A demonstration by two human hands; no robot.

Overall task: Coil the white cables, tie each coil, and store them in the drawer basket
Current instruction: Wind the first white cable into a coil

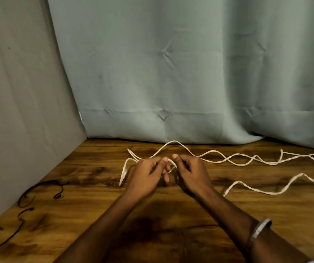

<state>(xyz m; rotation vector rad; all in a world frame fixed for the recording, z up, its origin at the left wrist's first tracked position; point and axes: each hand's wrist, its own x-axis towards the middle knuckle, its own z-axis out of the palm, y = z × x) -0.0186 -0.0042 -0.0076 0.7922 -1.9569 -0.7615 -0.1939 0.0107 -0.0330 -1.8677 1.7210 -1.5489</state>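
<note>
Pinching a white cable (171,164) between them, the left hand (148,171) and right hand (191,170) meet over the wooden tabletop (95,205), thumbs nearly touching, fingers curled round the strand. From the left hand a short loop of this cable arches outward and drops to the wood, its plug end (123,177) resting just left of that hand. Beyond the right hand the cable runs away in loose, crossing waves toward the right edge of view. A second white cable (266,190) lies nearer, to the right of the right wrist, apart from both hands. Black wire ties (38,190) lie well left of the left forearm. A metal bracelet (260,230) circles the right wrist. Grey-green curtains (171,73) hang behind.
</note>
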